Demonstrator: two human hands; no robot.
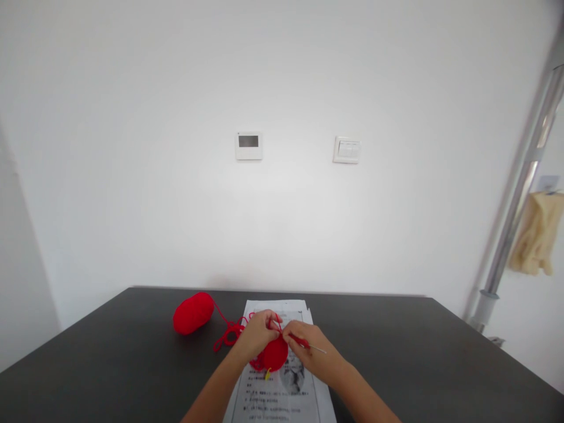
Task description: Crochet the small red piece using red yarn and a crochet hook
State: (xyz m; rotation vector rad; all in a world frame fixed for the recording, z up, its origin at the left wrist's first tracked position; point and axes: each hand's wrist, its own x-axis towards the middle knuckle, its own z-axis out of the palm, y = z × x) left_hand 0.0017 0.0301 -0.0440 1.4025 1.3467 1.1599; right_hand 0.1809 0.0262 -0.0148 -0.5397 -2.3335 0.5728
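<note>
My left hand [261, 332] pinches the upper edge of a round red crochet piece [275, 354], and a strand of red yarn runs up over its fingers. In my right hand [312, 345] is a crochet hook [318, 350] with a red grip; its metal shaft sticks out to the right, and its working tip is hidden by the fingers at the piece's edge. A small yellow stitch marker [267, 374] hangs from the bottom of the piece. Loose loops of red yarn [230, 335] lie left of my left hand and lead to a red ball of yarn [192, 313].
Printed paper sheets [268, 405] with text and a picture lie beneath my hands on the dark table [396, 352]. Behind stands a white wall with a small panel [249, 146] and a light switch [347, 150]. A metal pole [520, 194] and a cream cloth item [537, 232] are at right.
</note>
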